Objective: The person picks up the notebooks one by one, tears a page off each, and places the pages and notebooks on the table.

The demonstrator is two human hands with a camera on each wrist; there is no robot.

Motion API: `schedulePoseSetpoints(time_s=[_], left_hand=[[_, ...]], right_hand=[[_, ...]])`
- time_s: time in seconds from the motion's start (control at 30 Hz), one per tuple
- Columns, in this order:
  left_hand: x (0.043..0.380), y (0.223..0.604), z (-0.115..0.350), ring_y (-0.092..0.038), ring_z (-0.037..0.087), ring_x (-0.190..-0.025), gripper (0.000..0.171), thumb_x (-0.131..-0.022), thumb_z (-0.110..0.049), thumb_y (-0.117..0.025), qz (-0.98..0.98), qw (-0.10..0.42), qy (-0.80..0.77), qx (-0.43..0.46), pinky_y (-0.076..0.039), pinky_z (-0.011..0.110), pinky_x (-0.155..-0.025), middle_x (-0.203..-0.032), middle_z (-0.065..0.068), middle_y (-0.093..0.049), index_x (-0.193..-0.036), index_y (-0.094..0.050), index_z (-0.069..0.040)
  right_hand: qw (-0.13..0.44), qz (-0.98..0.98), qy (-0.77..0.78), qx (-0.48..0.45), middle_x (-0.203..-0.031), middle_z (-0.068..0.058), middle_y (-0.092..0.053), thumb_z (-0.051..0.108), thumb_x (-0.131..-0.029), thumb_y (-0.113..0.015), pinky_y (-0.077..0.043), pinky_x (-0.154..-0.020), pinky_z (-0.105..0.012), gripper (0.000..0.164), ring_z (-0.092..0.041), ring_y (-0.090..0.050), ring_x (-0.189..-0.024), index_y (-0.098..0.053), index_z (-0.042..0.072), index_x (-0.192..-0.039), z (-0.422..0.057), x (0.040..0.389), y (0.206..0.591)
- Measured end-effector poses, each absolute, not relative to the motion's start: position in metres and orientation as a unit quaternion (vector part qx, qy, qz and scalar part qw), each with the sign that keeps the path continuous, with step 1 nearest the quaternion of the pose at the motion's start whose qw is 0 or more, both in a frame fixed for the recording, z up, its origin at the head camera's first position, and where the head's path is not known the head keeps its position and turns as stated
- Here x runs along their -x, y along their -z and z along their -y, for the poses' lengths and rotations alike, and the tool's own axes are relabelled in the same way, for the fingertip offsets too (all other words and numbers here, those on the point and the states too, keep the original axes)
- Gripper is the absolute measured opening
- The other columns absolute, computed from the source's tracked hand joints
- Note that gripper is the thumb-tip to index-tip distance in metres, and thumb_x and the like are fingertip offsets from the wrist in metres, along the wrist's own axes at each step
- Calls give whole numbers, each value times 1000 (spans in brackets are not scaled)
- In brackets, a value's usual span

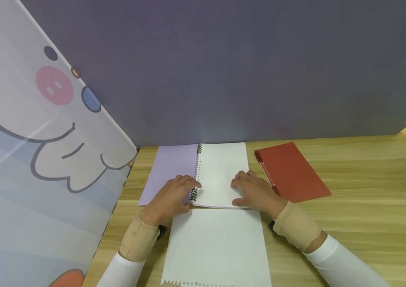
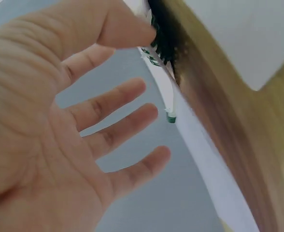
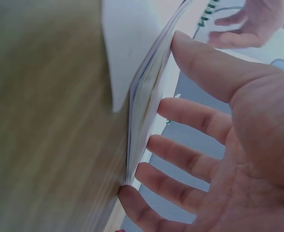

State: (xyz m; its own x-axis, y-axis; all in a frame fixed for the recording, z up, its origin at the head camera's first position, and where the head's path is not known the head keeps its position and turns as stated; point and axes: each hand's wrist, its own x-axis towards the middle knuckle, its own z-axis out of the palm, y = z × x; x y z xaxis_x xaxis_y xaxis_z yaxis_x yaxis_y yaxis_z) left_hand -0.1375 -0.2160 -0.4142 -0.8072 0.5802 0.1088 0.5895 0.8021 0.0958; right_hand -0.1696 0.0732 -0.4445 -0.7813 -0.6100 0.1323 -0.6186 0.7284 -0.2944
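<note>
A spiral notebook (image 1: pixel 223 171) lies open, its lilac cover (image 1: pixel 174 163) folded out to the left and a lined white page on the right. My left hand (image 1: pixel 172 197) is over the green spiral binding (image 1: pixel 193 194); in the left wrist view its fingers are spread and the thumb is at the binding's near end. At the notebook's right edge is my right hand (image 1: pixel 256 193); its fingertips touch the edges of the pages in the right wrist view, and nothing is pinched. A loose lined sheet (image 1: pixel 217 247) with a torn, holed edge lies in front of the notebook.
A red spiral notebook (image 1: pixel 292 173) lies shut and slanted to the right of the open one. All of it is on a wooden table (image 1: pixel 367 199). Behind stands a grey panel (image 1: pixel 242 71), and a cartoon-printed sheet (image 1: pixel 27 179) covers the left side.
</note>
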Motion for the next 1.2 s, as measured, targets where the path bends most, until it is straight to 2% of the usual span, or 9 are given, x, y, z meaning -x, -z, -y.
schedulePoseSetpoints(time_s=[0.13,0.37,0.77,0.9,1.0,1.13,1.2], left_hand=[[134,411,216,-42,17,-112,56,-67,-14,-70,950,64,27,304,-35,38,-85,-122,-6,-47,-120,-52,-24],[130,398,222,-44,25,-110,53,-67,5,-58,958,125,-59,253,-35,46,-85,-117,2,-50,-113,-49,-20],[129,368,254,-48,35,-103,48,-66,9,-53,955,221,-32,193,-35,52,-83,-108,8,-55,-109,-53,-15],[127,361,263,-47,36,-105,46,-67,7,-54,958,220,-19,183,-31,56,-87,-108,8,-55,-107,-55,-15],[127,358,269,-43,35,-109,44,-66,6,-55,962,207,-7,177,-27,57,-90,-112,8,-53,-102,-59,-20],[127,355,272,-39,35,-114,39,-70,3,-55,964,199,13,178,-26,56,-89,-118,10,-51,-92,-64,-26],[127,354,273,-37,36,-115,37,-71,2,-55,964,200,26,174,-26,57,-89,-121,12,-49,-92,-65,-27]], right_hand=[[13,931,-156,-331,-113,1,-48,43,-72,-71,-38,-63,-28,44,-21,-42,-96,-60,19,-107,-71,169,443],[4,931,-150,-331,-115,1,-48,44,-72,-72,-39,-66,-29,46,-21,-42,-98,-59,19,-109,-69,168,442],[-10,935,-146,-324,-116,2,-47,44,-72,-71,-39,-67,-31,46,-21,-41,-99,-59,20,-110,-73,169,442],[-13,934,-149,-324,-116,3,-47,43,-72,-72,-39,-67,-32,46,-20,-41,-99,-59,21,-110,-72,169,441],[-13,933,-152,-325,-116,4,-47,44,-72,-71,-39,-66,-30,46,-19,-40,-98,-59,21,-110,-71,170,443],[-13,934,-150,-324,-117,3,-46,45,-72,-71,-38,-64,-29,47,-19,-40,-98,-59,22,-110,-71,171,443],[-15,934,-150,-324,-117,3,-46,45,-72,-71,-39,-64,-29,47,-19,-40,-98,-59,22,-110,-72,170,443]])
